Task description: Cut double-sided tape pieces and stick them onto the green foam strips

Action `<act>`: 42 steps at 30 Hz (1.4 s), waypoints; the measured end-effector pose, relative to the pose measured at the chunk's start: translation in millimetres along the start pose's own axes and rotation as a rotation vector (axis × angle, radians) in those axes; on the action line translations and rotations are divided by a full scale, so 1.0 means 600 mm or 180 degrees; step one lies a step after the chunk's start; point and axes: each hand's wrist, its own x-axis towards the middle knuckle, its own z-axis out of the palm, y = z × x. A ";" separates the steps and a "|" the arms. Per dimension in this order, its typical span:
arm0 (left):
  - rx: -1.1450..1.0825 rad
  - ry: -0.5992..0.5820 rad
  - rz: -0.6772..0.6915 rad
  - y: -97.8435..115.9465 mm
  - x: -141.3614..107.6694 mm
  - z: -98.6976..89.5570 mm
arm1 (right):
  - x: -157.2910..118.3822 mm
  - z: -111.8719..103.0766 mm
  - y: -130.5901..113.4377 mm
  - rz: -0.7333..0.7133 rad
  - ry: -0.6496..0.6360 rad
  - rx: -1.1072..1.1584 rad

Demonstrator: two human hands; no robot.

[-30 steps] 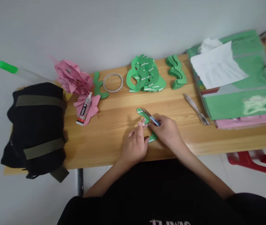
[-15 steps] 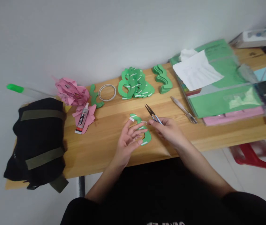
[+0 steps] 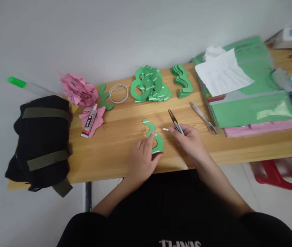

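Observation:
My right hand (image 3: 190,140) is closed around a pair of thread snips (image 3: 175,120), their dark blades pointing away from me. Between its thumb and fingertip it also pinches a short white strip of tape (image 3: 165,129). My left hand (image 3: 144,154) is open over the table. Its index fingertip rests on a green curved paper cutout (image 3: 158,141), and the thumb lies by the cutout's lower end. Short white strips cross this cutout in several places.
Behind lie a tape roll (image 3: 118,94), a pile of green cutouts with white strips (image 3: 149,85) and a green stack (image 3: 182,82). Pink paper (image 3: 77,91), a glue tube (image 3: 89,121) and a black bag (image 3: 44,144) sit left; a pen (image 3: 202,117) and green folder (image 3: 251,109) right.
My left hand has come down from above the cutout, its index finger now touching it. My right hand, with the snips and white strip, has moved slightly right, away from the cutout.

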 end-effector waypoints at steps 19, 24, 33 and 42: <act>-0.1431 0.0787 -0.0504 0.000 -0.026 0.009 | -0.017 0.047 0.011 0.0006 -0.0199 0.0444; -0.1484 0.0874 -0.0466 -0.003 -0.031 0.015 | -0.022 0.046 0.006 -0.0113 0.0118 0.0281; -0.1355 0.1082 -0.0670 -0.005 -0.028 0.023 | -0.012 0.038 0.040 -0.0289 -0.0316 -0.0532; -0.0947 0.1237 -0.0761 -0.015 -0.012 0.012 | -0.007 0.037 0.048 -0.0275 -0.0373 -0.0483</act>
